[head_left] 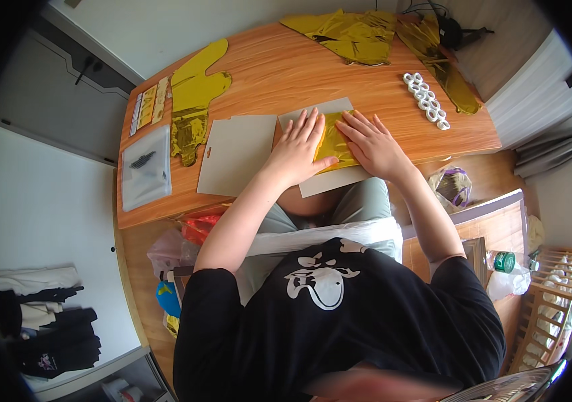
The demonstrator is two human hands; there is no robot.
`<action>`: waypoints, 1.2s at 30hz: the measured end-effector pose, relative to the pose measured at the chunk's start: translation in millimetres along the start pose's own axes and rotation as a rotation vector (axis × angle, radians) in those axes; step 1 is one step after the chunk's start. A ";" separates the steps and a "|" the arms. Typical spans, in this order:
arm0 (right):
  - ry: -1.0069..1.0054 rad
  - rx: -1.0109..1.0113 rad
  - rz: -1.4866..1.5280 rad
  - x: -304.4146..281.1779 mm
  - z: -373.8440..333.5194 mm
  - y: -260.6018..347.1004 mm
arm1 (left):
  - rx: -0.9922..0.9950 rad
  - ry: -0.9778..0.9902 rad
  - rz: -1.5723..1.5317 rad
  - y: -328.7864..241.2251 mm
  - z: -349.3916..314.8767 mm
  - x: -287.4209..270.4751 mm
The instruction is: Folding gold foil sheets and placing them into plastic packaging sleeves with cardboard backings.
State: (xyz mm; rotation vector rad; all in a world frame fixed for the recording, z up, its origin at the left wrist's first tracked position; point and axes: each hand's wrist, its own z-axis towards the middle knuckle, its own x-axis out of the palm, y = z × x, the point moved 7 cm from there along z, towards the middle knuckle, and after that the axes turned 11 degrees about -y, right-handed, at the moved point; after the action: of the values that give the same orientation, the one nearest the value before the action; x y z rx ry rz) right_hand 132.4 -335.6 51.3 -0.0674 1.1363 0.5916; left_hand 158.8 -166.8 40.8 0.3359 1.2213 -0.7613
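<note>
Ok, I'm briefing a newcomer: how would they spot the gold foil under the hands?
Find the wood-grain table, then, at its near edge, the right one of two grey boards. The gold foil piece lies on it, between and partly beneath the person's left hand and right hand. Unlike the other gold foil pieces, it rests on a board.

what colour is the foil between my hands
Shiny yellow-gold; the foil shows best in head view.
</note>
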 end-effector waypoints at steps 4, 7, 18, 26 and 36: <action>0.083 -0.031 -0.014 7.3 1.2 1.0 | 0.101 0.046 0.020 -1.8 -5.5 1.8; 0.087 -0.058 -0.033 8.9 3.0 2.3 | 0.160 -0.006 0.144 -1.9 -8.6 1.2; 0.262 -0.121 0.058 -1.1 34.1 -11.3 | 0.154 0.076 0.040 -1.8 -9.8 4.4; 0.326 -0.205 0.044 0.9 36.4 -18.5 | 0.169 0.131 0.122 -4.6 -7.4 -4.5; 0.295 -0.224 0.043 0.6 31.7 -21.9 | 0.092 0.080 -0.044 8.1 -31.4 -11.0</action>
State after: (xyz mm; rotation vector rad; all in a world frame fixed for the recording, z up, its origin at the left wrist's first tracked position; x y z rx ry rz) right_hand 169.3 -343.0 59.2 -0.3325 1.3545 0.7629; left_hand 140.3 -138.0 39.2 0.4198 1.2746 -0.8504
